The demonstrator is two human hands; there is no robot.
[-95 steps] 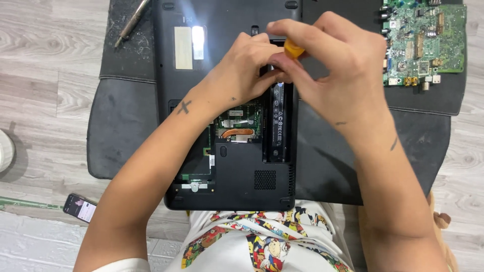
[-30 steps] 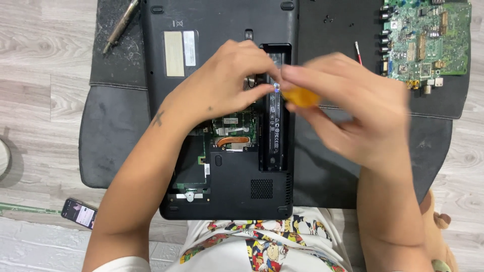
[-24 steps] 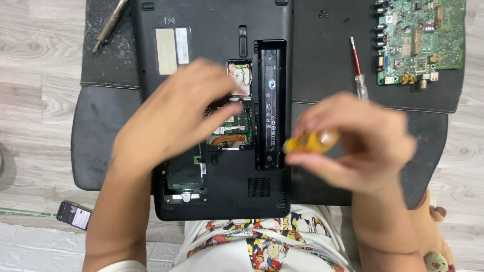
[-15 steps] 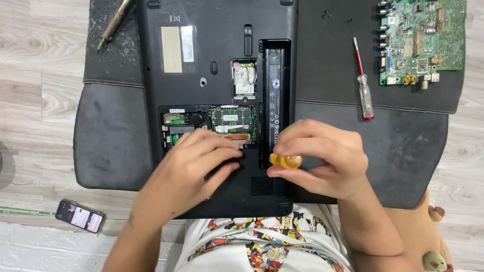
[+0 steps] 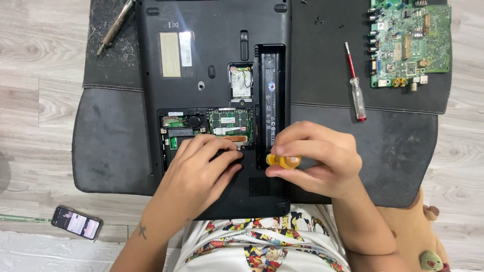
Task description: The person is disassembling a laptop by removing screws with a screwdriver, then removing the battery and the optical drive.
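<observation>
- A black laptop (image 5: 212, 100) is lying upside down on a dark mat (image 5: 111, 141), its near edge sitting just above the person's lap.
- Its lower cover is off, so a green board with a copper pipe (image 5: 229, 123) is showing in the open bay, and a smaller open pocket (image 5: 240, 83) is sitting above that.
- The long battery slot (image 5: 270, 100) is running down the right side of the underside.
- The left hand (image 5: 199, 171) is resting flat on the laptop, fingers half curled and close together, their tips lying at the lower edge of the open bay; it is pinching nothing that I can see.
- The right hand (image 5: 317, 161) is pinching an amber screwdriver handle (image 5: 284, 161) between thumb and fingers, right at the near end of the battery slot.
- The screwdriver's shaft is hidden under the fingers, so it is probably pointing down into the laptop, though I cannot tell for sure.
- A second screwdriver (image 5: 355, 80), with a red shaft and a clear handle, is lying on the mat to the right of the laptop, well apart from both hands.
- A green circuit board (image 5: 411, 43) is lying at the mat's far right corner.
- A soldering iron (image 5: 117, 26) is lying at the mat's far left corner.
- A phone (image 5: 76, 221) with its screen lit is lying on the wooden floor (image 5: 35, 75), left of the person's left arm.
- A few tiny dark screws (image 5: 318, 21) are lying on the mat near its top edge.
</observation>
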